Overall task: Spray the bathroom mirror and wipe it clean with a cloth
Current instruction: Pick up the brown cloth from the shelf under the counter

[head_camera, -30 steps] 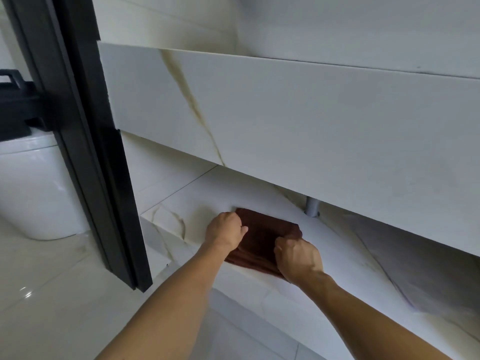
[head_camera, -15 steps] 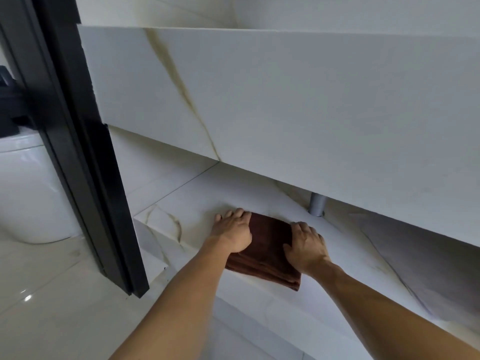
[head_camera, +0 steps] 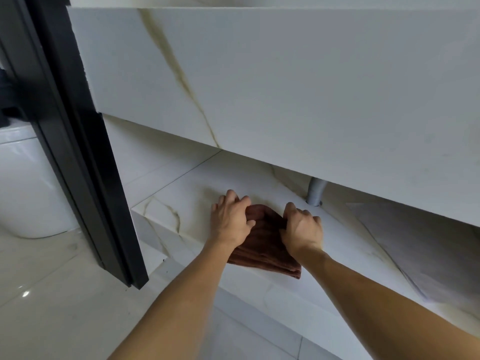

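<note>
A folded dark brown cloth lies on the low marble shelf under the vanity. My left hand grips the cloth's far left part, fingers curled over a bunched fold. My right hand grips the far right part the same way. The cloth's far end is gathered up between the two hands while its near end lies flat on the shelf. No mirror or spray bottle is in view.
The marble vanity front overhangs the shelf closely. A grey drain pipe stands just right of my right hand. A black door frame rises at left, with a white toilet behind it. Glossy tiled floor lies below.
Half a second ago both hands lay flat on the cloth's sides. Now their fingers have curled in and bunched its far end up between them.
</note>
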Tool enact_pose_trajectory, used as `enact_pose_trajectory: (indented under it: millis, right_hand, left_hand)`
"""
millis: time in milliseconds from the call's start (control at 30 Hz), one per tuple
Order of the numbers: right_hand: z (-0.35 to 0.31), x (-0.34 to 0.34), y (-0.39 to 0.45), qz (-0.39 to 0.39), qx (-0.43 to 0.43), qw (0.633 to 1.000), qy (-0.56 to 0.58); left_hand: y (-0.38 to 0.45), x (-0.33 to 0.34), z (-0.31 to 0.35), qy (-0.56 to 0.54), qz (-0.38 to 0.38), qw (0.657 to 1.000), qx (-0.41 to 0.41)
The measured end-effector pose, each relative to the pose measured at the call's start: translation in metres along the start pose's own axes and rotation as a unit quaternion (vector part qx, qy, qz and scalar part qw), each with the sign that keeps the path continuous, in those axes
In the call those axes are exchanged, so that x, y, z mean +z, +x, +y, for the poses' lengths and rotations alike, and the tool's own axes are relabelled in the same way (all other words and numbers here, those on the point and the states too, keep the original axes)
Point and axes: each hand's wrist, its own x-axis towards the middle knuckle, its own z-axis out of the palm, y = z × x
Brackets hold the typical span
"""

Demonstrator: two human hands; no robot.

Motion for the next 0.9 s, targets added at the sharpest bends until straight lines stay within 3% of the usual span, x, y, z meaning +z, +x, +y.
enact_pose_trajectory:
  millis: [233, 533, 700, 900]
  right_hand:
    - [-0.022, -0.007, -0.006, 0.092, -0.114, 0.989, -0.006]
    - [-0.149, -0.037, -0.017, 0.099, -0.264, 0.959, 0.014]
    - [-0.238, -0.072, -0.033, 0.107, -0.330, 0.935, 0.080]
    - [-0.327, -0.165, -0.035, 0.107, -0.356, 0.914, 0.162]
  left_hand:
    - [-0.036, -0.031, -0.024, -0.048, 0.161, 0.986, -0.018]
    - [-0.078, -0.132, -0.098, -0.020, 0.251, 0.961, -0.111]
    - [-0.093, -0.228, -0.136, 0.066, 0.295, 0.942, -0.144]
    - [-0.084, -0.359, -0.144, 0.208, 0.355, 0.894, -0.175]
